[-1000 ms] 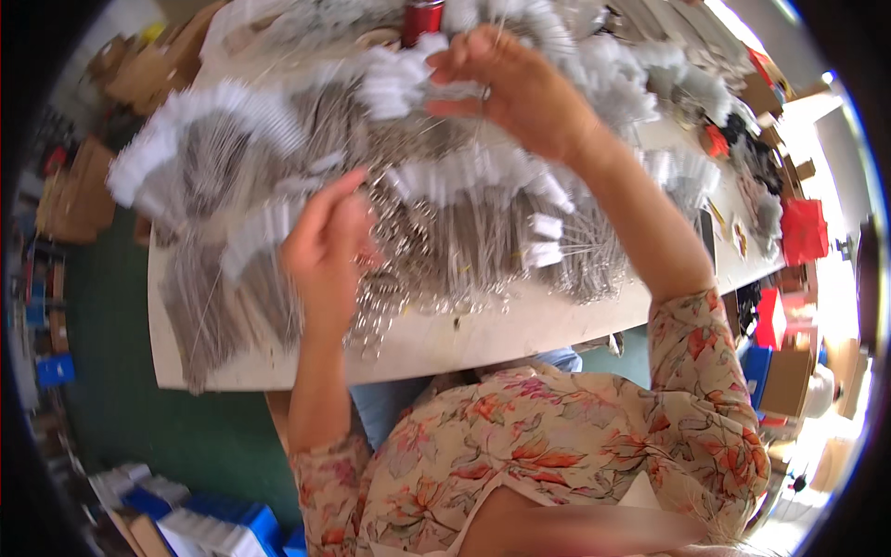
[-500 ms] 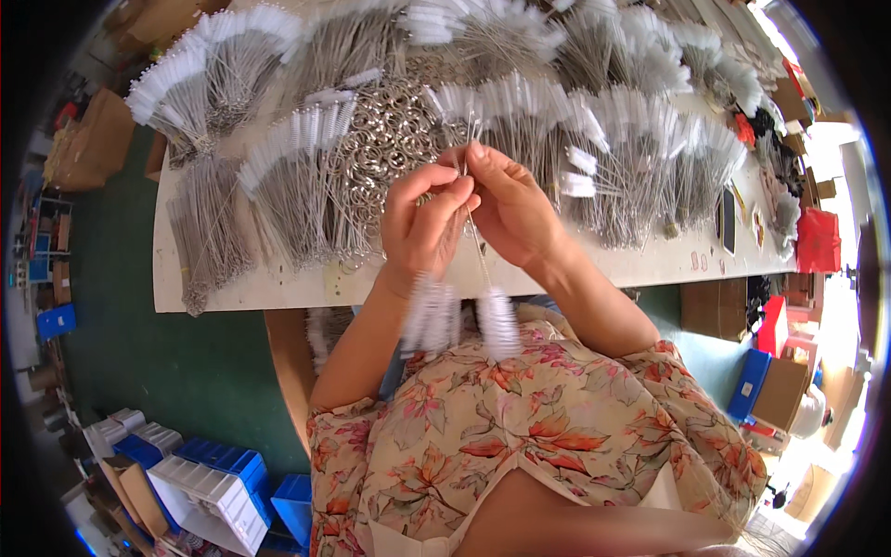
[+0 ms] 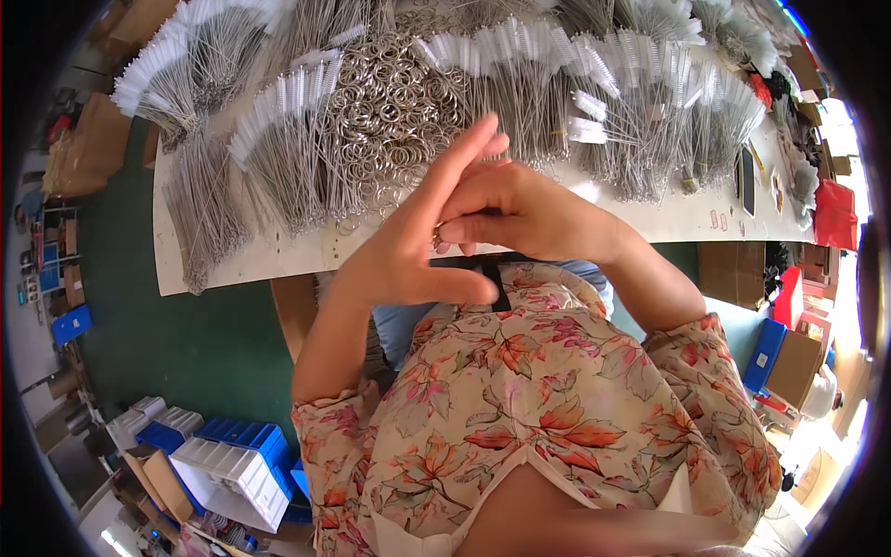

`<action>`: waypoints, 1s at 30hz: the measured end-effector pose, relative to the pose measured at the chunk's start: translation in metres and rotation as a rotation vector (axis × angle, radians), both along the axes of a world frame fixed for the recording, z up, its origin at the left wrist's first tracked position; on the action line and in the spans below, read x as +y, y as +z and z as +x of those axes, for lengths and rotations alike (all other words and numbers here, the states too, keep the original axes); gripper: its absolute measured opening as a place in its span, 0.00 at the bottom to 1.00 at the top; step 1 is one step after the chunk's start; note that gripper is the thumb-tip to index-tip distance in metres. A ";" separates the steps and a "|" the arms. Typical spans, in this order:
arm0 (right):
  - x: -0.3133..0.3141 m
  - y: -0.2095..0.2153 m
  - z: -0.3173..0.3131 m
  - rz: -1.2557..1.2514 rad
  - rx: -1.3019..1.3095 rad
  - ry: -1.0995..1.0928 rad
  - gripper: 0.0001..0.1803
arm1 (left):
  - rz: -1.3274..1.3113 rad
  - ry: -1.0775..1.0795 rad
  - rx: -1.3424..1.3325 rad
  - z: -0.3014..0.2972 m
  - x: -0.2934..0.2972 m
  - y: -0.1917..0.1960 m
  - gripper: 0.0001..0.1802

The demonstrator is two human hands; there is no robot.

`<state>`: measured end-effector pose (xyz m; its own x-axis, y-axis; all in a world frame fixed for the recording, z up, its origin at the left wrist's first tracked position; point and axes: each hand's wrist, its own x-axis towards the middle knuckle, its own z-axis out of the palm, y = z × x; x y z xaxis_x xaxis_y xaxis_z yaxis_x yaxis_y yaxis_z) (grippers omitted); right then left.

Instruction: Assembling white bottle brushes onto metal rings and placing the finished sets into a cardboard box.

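Left hand point(image 3: 408, 243) now spread (pinched before)

Fingers overlap, partly hidden
The right hand point(image 3: 548, 218) covers some left hand point(image 3: 399, 255) fingers; their small shiny piece point(image 3: 437, 236) is too tiny to identify. Toward one o'clock, the edge crops brush bundles point(image 3: 661, 22).
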<state>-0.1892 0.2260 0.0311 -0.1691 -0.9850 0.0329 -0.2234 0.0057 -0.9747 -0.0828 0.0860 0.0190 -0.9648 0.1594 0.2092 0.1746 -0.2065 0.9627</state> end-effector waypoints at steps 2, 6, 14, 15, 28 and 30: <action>0.007 0.010 -0.003 0.040 -0.101 -0.004 0.08 | -0.079 0.068 0.120 0.003 -0.015 -0.013 0.45; 0.018 0.010 -0.004 0.279 -0.232 0.029 0.10 | -0.458 0.278 0.333 0.013 -0.017 -0.017 0.14; 0.082 -0.030 -0.011 0.601 -0.549 0.039 0.11 | -0.635 0.354 0.424 0.017 0.039 -0.061 0.10; 0.093 -0.032 -0.019 0.570 -0.155 -0.127 0.08 | -0.689 0.446 0.263 0.009 0.037 -0.078 0.09; 0.075 -0.047 -0.008 0.190 0.222 -0.433 0.05 | -0.607 0.483 -0.165 -0.004 0.031 -0.087 0.07; 0.057 -0.036 -0.001 0.212 0.039 -0.455 0.06 | -0.490 0.437 -0.204 0.004 0.024 -0.060 0.06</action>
